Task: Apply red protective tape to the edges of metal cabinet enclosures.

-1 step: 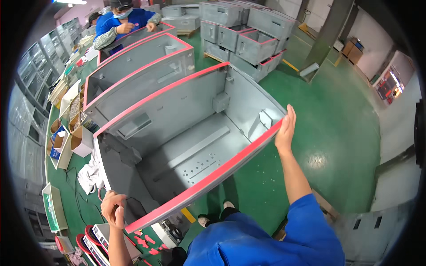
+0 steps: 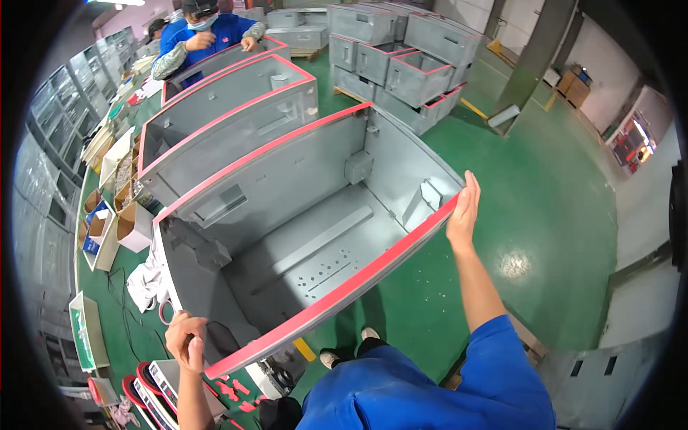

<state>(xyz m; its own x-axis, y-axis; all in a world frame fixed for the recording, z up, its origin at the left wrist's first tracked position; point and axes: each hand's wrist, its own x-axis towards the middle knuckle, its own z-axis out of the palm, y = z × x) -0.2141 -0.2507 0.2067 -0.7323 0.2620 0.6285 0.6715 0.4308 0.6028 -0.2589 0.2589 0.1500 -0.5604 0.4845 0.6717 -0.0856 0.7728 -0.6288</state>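
A large open grey metal box (image 2: 287, 172) stands tilted in front of me, its inside facing up. Red-pink strip (image 2: 344, 289) lines its near and far long rims, while the left short rim looks white. My right hand (image 2: 464, 213) grips the right near corner, fingers together against the end wall. At the left near corner, my left hand (image 2: 186, 338) has its fingers curled on the edge; the fingertips are partly hidden. A pink ring (image 2: 166, 312), perhaps a tape roll, shows beside the left hand. Inside the box are a raised bar, small brackets and a group of round holes.
Similar grey boxes (image 2: 236, 107) stand beyond, where a co-worker in blue (image 2: 215, 32) works. More boxes are stacked (image 2: 419, 75) on a pallet behind. Bins (image 2: 135, 228), a white cloth (image 2: 147, 283), red-edged rolls (image 2: 147, 390) and pink scraps (image 2: 229, 390) lie to the left. A pillar (image 2: 530, 64) rises at right.
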